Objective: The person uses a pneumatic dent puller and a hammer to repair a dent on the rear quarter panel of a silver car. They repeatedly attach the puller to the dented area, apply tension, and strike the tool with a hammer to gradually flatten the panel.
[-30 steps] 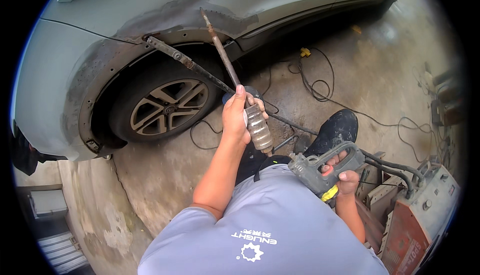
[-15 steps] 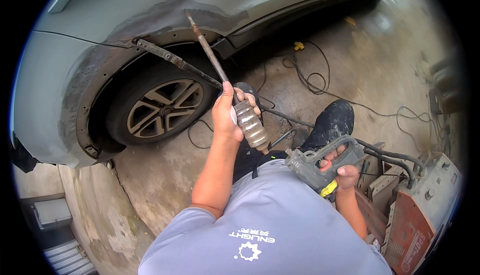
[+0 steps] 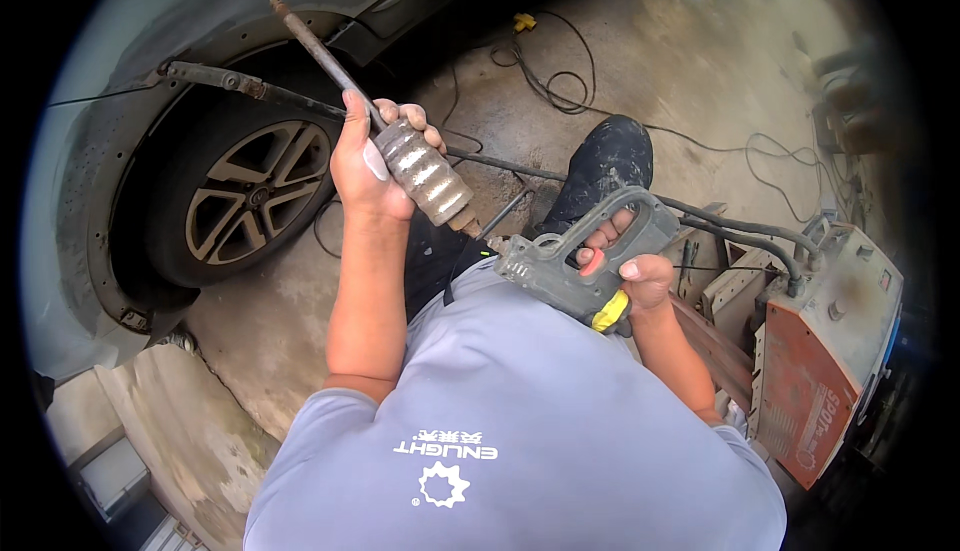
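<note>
My left hand is closed round a slide hammer where its long shaft meets the ribbed metal weight. The shaft slants up and left, and its rusty tip lies in front of the car's fender. My right hand grips a black spot-welding gun by its looped handle, with fingers through the loop near a red trigger. Yellow tape is wrapped round the gun's lower part. The gun's nose is close to the lower end of the slide hammer; I cannot tell whether they touch.
A car wheel sits left, under a sanded fender. A metal bar reaches from the wheel arch edge toward my left hand. Thick cables run to a red and grey welding machine at right. A thin black cable coils on the concrete floor.
The slide hammer's lower end and the gun's nose have come closer together. My view has shifted, so the car, wheel and machine appear further left. Both hands keep their hold.
</note>
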The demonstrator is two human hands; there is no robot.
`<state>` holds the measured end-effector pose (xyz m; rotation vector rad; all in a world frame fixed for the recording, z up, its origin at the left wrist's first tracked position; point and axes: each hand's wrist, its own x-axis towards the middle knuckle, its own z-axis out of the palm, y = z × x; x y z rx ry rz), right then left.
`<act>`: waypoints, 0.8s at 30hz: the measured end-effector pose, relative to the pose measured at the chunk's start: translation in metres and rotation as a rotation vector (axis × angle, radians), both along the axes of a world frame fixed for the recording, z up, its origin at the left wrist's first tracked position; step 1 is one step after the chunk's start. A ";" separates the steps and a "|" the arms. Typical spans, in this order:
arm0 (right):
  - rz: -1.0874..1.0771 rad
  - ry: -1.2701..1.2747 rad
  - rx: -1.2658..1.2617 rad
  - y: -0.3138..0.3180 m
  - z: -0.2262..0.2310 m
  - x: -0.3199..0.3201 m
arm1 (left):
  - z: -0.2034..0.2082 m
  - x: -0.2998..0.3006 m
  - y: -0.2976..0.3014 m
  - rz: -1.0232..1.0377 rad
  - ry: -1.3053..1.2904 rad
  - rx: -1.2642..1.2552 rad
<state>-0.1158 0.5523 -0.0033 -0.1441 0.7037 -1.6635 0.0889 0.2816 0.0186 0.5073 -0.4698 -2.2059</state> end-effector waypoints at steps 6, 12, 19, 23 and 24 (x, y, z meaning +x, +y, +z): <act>0.001 -0.004 -0.009 -0.008 0.006 0.003 | -0.002 -0.005 -0.002 -0.013 0.021 -0.004; -0.046 -0.043 -0.015 -0.009 0.008 0.008 | 0.011 -0.011 0.005 0.064 -0.089 -0.005; -0.061 -0.027 -0.032 -0.008 0.015 0.011 | 0.009 -0.014 0.004 0.072 -0.058 0.024; -0.095 -0.018 -0.053 -0.011 0.023 0.015 | 0.009 -0.015 0.001 0.071 -0.021 0.030; -0.109 0.000 -0.025 -0.012 0.029 0.018 | 0.009 -0.015 0.002 0.071 -0.008 0.033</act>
